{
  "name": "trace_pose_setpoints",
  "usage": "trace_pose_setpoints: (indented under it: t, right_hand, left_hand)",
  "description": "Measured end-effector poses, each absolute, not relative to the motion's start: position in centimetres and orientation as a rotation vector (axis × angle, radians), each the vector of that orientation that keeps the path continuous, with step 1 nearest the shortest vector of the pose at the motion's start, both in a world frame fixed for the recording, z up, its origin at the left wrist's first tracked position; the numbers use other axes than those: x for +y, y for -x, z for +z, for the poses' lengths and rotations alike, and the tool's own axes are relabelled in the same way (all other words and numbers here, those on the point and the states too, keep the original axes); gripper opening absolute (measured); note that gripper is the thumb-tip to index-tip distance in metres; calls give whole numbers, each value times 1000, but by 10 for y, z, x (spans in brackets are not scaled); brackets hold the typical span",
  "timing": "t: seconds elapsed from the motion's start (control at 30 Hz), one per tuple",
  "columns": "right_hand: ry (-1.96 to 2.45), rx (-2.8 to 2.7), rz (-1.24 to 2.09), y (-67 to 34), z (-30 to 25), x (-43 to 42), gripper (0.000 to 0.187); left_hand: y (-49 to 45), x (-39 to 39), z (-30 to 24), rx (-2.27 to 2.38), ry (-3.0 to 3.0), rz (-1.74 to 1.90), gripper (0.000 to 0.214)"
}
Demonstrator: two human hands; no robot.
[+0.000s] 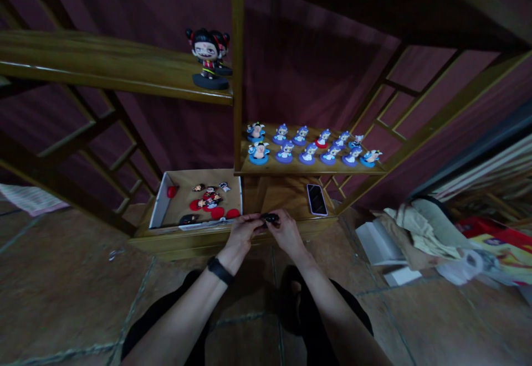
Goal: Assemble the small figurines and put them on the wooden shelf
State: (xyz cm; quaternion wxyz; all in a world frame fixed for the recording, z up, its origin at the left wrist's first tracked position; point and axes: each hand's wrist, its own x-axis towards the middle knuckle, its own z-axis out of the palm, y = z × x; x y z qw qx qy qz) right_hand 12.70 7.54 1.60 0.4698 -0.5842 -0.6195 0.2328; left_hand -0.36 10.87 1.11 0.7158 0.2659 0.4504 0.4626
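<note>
Black piece (pixel 271 218) is pinched between closed fingers (pixel 254 219) of left hand (pixel 241 233) and right hand (pixel 287 234), right of the box (pixel 160 202); seemingly complete figures (pixel 308 154) fill the right shelf (pixel 311 172), loose parts (pixel 213 199) left boxed.

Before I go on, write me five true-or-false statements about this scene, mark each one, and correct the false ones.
1. The left hand and right hand both hold a small dark object. True.
2. The phone lies inside the open box. False: it lies on the wooden surface, right of the box.
3. A dark wristband is on the left wrist. True.
4. Every base on the right shelf is purple. False: one is red, others blue.
5. A black-haired figurine stands on the upper left shelf. True.
</note>
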Motion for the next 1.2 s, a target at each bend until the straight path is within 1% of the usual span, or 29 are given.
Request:
trace_pose_setpoints:
  t: [0.4, 0.5, 0.57, 0.63, 0.7, 0.8, 0.97, 1.2]
  right_hand:
    - [1466, -1575, 565, -125, 4, 76, 17]
    - [1385, -1497, 664, -129, 5, 77, 28]
    - [1340, -1352, 729, -131, 5, 77, 34]
    - [1324, -1140, 846, -133, 5, 77, 31]
    - [1299, -929, 1051, -132, 5, 75, 27]
    - [1193, -734, 1307, -127, 7, 72, 34]
    - [1074, -651, 1412, -123, 9, 72, 37]
    - [962, -568, 1500, -125, 11, 73, 31]
  left_hand:
    - [5, 112, 0, 1019, -554, 956, 15]
    - [10, 116, 0, 973, -501, 909, 16]
    - [14, 118, 1, 964, -445, 867, 16]
    - [17, 118, 1, 960, -388, 838, 16]
    - [17, 117, 0, 936, -351, 834, 16]
    - [16, 117, -1, 901, -328, 854, 17]
    - [13, 120, -2, 893, -369, 847, 19]
    - [12, 119, -4, 903, -439, 836, 15]
